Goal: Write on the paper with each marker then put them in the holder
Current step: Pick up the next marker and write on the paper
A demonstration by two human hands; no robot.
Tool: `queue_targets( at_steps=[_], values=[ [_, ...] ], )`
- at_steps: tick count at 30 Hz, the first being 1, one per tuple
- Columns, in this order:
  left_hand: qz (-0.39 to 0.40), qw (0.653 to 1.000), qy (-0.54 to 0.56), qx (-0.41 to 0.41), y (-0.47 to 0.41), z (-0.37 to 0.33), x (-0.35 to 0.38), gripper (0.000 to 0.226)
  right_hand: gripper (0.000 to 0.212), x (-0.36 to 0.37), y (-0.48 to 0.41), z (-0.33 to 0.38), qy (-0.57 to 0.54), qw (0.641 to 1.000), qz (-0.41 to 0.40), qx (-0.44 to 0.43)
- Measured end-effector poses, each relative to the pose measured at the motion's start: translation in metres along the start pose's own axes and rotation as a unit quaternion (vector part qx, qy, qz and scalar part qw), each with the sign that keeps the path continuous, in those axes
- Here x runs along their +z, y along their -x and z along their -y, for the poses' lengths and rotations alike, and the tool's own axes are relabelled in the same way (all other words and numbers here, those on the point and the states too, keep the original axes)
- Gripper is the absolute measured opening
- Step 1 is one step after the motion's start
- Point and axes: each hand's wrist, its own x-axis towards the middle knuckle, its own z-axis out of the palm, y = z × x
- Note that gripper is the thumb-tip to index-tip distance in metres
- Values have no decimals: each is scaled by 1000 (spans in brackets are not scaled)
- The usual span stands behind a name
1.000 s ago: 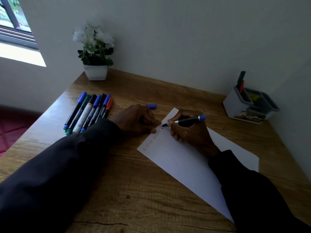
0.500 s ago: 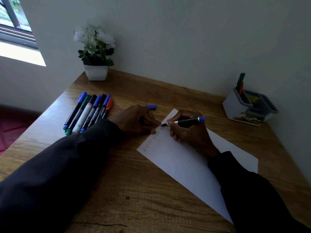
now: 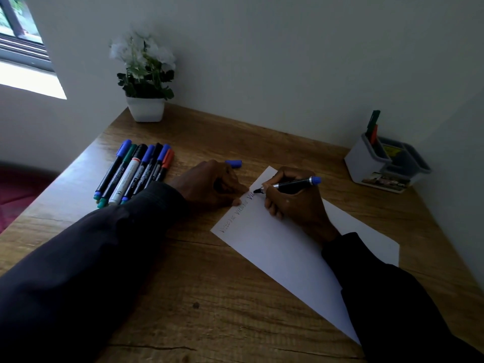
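Observation:
A white sheet of paper (image 3: 275,247) lies at an angle on the wooden desk, with faint words along its left edge. My right hand (image 3: 296,203) grips an uncapped black marker with a blue end (image 3: 293,184); its tip touches the paper near the top corner. My left hand (image 3: 212,184) rests curled on the desk, fingertips on the paper's left edge. The marker's blue cap (image 3: 234,163) lies just behind that hand. Several capped markers (image 3: 136,171) lie side by side at the left. A grey holder (image 3: 366,163) at the right has a green and an orange marker (image 3: 373,128) in it.
A white pot with white flowers (image 3: 145,82) stands at the desk's far left corner against the wall. The wall runs along the back and the right side of the desk (image 3: 209,297). A window is at the upper left.
The marker tip has crept a little along the line of writing, adding strokes. My left hand stays on the paper's edge. The view has shifted slightly.

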Motion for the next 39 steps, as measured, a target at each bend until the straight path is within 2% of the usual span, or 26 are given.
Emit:
queue_targets(
  at_steps=[3,6,11,15,17,20,22,25,28,30,34,37,39],
  values=[
    [3,1000,15,-2,0,-1,-1,32,13,3,2,1,23,1000,-16,-8],
    [4,1000,18,-6,0,-2,-1,32,13,0,1,2,-5,999,21,34],
    [8,1000,17,-14,0,-2,-1,32,17,-2,0,-1,-8,998,11,58],
    [6,1000,10,-16,0,-3,-1,32,11,-3,0,0,-4,1000,-2,13],
    [5,1000,4,-14,1,-3,-1,33,11,-5,0,-1,-12,999,30,2],
    [6,1000,4,-17,1,-4,-1,33,18,-6,-1,-3,-12,996,61,60],
    [8,1000,6,-16,1,-4,-1,34,10,-4,-3,-4,-14,998,40,40],
    [10,1000,4,-15,1,-4,-1,34,18,0,-2,-1,20,1000,-7,7],
    [11,1000,1,-15,2,-6,-2,34,16,-2,-2,0,2,1000,1,1],
    [13,1000,1,-14,2,-7,-2,34,23,-4,-2,1,-2,1000,6,7],
    [14,1000,-10,-14,2,-9,-2,35,9,-1,-1,0,11,1000,-2,17],
    [17,1000,-15,-13,2,-8,-3,36,17,-4,-1,0,20,999,8,27],
    [17,1000,-12,-13,3,-8,-3,35,23,-4,0,2,-13,998,28,48]
  ],
)
